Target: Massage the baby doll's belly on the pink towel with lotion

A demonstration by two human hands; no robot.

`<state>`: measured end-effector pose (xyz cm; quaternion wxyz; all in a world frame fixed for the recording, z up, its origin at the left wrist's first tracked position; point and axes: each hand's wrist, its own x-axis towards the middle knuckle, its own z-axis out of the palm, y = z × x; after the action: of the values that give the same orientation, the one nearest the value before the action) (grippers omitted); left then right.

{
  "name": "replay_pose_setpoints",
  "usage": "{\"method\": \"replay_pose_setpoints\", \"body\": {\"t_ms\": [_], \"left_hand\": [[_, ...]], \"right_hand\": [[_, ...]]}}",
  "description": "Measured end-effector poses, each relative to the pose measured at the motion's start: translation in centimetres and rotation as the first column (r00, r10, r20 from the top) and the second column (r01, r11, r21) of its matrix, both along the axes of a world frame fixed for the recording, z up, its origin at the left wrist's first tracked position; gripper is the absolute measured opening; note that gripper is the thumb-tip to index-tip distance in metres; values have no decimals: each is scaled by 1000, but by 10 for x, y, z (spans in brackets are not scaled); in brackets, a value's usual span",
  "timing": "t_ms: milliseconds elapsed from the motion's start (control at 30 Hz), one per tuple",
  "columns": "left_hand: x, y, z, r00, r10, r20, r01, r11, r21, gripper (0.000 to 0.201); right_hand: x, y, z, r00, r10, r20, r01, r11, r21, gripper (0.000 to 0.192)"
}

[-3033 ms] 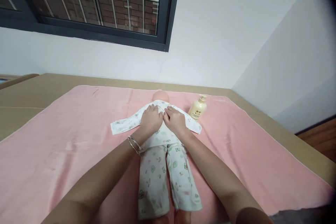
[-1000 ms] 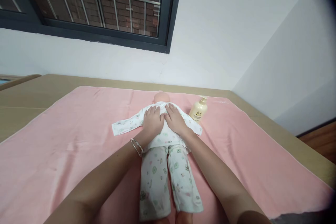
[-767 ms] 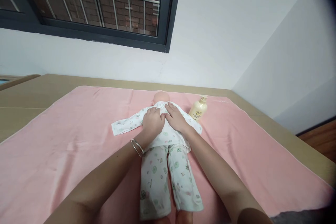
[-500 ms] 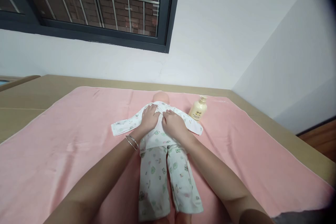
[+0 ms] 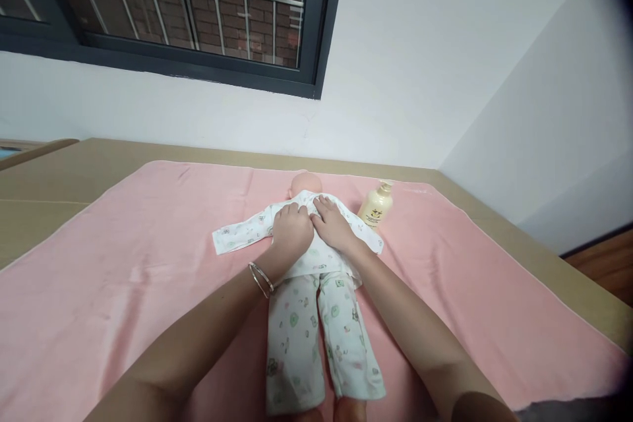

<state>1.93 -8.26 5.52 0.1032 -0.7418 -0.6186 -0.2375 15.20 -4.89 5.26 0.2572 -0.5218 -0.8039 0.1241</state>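
Doll (image 5: pixel 316 262) lies on pink cloth (image 5: pixel 182 244), left hand (image 5: pixel 291 232) and right hand (image 5: pixel 333 224) on its shirt (image 5: pixel 320 252).
Trousers (image 5: pixel 295 343) nearest; if the hands press unevenly, the doll may slide and the cloth ruck up under it, I judge. Left hand is curled narrow, fingertips hidden: cannot tell whether it pinches fabric. Right hand lies flat just beside it, fingers extended, gripping nothing. Farther off, a bottle (image 5: pixel 376 206) stands just beside the sleeve (image 5: pixel 372 239) on the right; a sideways shove there might tip it.
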Motion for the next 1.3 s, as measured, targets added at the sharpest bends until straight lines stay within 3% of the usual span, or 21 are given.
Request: {"method": "replay_pose_setpoints", "body": {"t_ms": [233,433,533,667,767,900,1133,1300], "left_hand": [[-15,26,-19,971,-57,234,65,998,-28,46],[-14,30,-27,960,-70,273,73,997,-2,45],[-13,28,-28,948,-84,307,77,996,34,44],[-13,24,-32,914,-113,390,68,989,128,45],[-14,22,-34,894,-138,427,62,980,188,44],[-14,22,-35,875,-179,451,81,970,227,45],[-15,23,-35,874,-198,444,94,965,245,43],[-15,22,-35,867,-200,457,94,965,243,42]], "right_hand": [[-12,-31,16,986,-134,97,117,980,162,26],[-2,-4,-3,991,-89,-98,101,988,120,43],[2,1,-2,989,-51,-136,66,992,110,46],[-2,-13,7,988,-75,-132,105,965,240,49],[-10,-22,8,998,-17,-54,33,947,321,49],[-14,-22,4,993,86,77,-101,971,217,47],[-11,-24,9,998,22,-53,-2,932,363,48],[-14,-23,5,992,110,65,-120,974,192,45]]}}
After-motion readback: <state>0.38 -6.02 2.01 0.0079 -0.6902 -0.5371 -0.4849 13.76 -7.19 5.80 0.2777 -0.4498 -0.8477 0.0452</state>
